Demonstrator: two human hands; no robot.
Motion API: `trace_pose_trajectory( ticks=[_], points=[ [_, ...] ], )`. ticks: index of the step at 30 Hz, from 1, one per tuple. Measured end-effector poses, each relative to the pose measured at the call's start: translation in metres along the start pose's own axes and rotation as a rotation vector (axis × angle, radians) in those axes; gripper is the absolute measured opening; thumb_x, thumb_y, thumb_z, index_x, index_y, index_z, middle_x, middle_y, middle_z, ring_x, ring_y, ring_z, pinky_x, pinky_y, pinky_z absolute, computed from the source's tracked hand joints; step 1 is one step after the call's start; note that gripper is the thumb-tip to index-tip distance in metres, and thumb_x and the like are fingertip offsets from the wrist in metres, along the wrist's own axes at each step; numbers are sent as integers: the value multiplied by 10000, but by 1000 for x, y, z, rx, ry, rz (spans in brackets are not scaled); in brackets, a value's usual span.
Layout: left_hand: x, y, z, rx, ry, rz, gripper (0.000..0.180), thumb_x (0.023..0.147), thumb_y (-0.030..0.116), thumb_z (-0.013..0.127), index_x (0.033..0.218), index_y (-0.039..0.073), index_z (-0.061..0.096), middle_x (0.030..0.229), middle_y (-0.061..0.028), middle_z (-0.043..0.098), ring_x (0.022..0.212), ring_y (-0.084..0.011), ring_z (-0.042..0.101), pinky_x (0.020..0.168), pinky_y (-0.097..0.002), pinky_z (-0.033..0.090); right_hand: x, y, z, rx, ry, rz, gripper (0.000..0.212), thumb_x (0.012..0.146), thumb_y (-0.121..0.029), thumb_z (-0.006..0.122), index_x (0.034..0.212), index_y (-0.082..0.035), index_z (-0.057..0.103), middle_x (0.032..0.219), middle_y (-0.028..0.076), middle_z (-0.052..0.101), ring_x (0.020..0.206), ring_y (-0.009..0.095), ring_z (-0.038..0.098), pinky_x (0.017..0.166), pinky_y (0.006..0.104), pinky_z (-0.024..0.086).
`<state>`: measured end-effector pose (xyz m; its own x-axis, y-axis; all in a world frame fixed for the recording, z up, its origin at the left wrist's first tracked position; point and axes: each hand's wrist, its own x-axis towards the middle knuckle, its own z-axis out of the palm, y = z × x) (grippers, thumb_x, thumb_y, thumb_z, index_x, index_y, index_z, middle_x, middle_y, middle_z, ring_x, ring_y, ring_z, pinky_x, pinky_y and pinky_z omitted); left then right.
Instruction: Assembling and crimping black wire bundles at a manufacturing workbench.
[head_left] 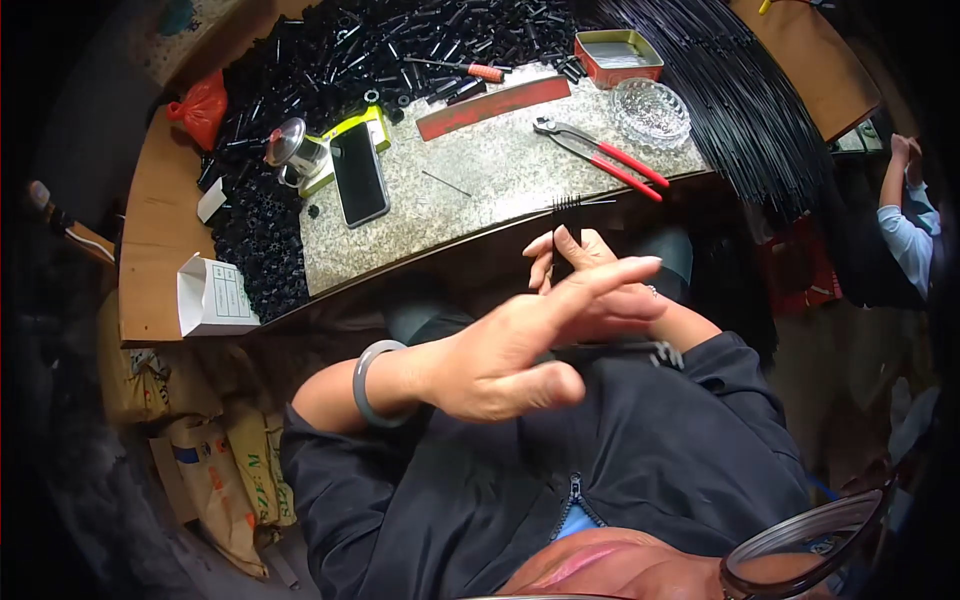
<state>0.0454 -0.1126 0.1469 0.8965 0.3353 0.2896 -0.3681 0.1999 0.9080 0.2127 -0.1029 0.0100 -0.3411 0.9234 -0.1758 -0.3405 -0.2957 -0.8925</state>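
Note:
Across the front of my body reaches my left hand [510, 350], a grey bangle on its wrist. Its fingers are stretched out, open, and hold nothing. Just beyond it, partly covered by it, my right hand [600, 252] is closed around a small bundle of thin black rods [566, 208] whose tips point up toward the table edge. Red-handled cutting pliers [605, 158] lie on the speckled tabletop [430, 225] beyond the right hand. A thin dark rod [446, 183] rests near the middle of that top.
A phone [358, 175] leans by a metal cup [297, 150]. Black plastic parts [330, 50] are heaped behind, with a red-handled screwdriver [485, 73], a red strip [495, 107], a red tin [618, 58] and a glass dish [650, 113]. Long black rods [740, 100] lie at right; another person's arm [893, 178] shows beyond.

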Motion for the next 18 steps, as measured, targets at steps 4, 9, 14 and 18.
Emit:
trace_pose_trajectory(
  ticks=[4, 9, 14, 18],
  points=[
    [-2, -25, -48, 497, 491, 101, 663, 918, 519, 359, 1301, -22, 363, 1238, -181, 472, 1133, -222, 461, 961, -336, 329, -7, 6, 3, -57, -27, -118, 498, 953, -412, 366, 980, 41, 571, 717, 115, 635, 571, 124, 602, 556, 221, 481],
    [13, -66, -89, 645, 659, 150, 609, 940, 501, 300, 1186, -29, 473, 1162, -166, 549, 1142, -219, 489, 1007, -347, 323, 4, 8, 12, -87, -52, -90, 516, 959, -422, 338, 960, 31, 584, 708, 108, 631, 568, 125, 598, 551, 226, 484],
    [15, -74, -91, 499, 696, 108, 597, 934, 495, 337, 1185, -29, 474, 1072, -157, 594, 1056, -211, 545, 948, -333, 388, 11, 6, 14, -133, -33, -55, 489, 975, -380, 330, 936, 36, 583, 686, 99, 622, 554, 119, 587, 555, 225, 482],
    [17, -75, -105, 572, 777, 201, 590, 928, 493, 368, 1214, -17, 448, 1165, -138, 537, 1109, -194, 499, 949, -331, 379, 16, 6, 4, -135, -16, -93, 454, 970, -357, 363, 957, 48, 566, 681, 106, 622, 541, 130, 592, 539, 224, 481]
  ],
)
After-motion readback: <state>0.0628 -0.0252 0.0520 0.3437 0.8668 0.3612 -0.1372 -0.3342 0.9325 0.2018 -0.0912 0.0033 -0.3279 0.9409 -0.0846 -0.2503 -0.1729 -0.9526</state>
